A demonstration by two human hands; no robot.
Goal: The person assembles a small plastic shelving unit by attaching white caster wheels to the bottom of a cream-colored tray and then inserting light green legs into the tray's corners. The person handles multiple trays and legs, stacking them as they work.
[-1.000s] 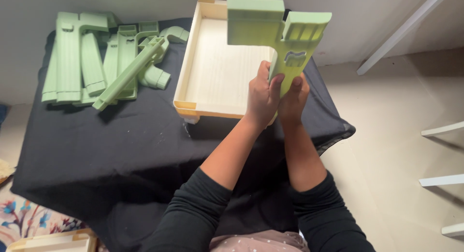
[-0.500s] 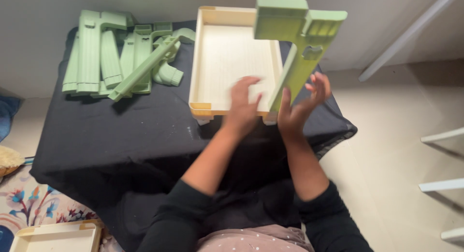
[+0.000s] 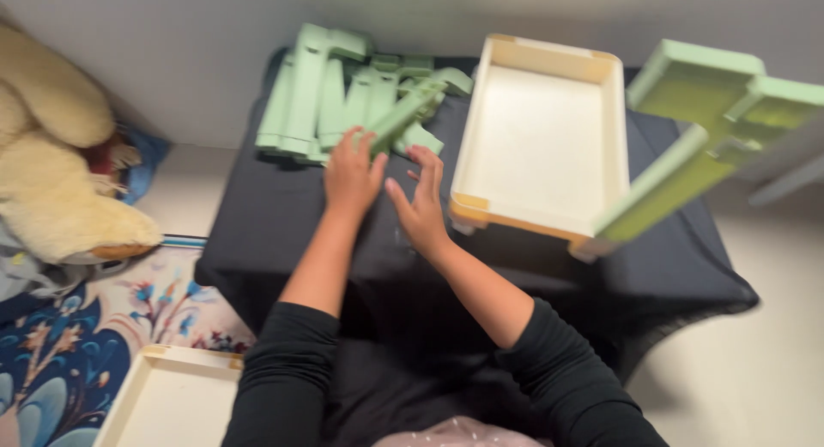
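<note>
I see my left hand (image 3: 350, 174) and right hand (image 3: 419, 205), both spread and holding nothing, reaching over a black-draped table (image 3: 257, 241) toward a heap of pale green plastic frame pieces (image 3: 343, 91) at its far left. A cream rectangular tray (image 3: 541, 138) lies beside them. A green assembled frame (image 3: 699, 129) leans at the tray's right edge; unsupported, it may topple.
</note>
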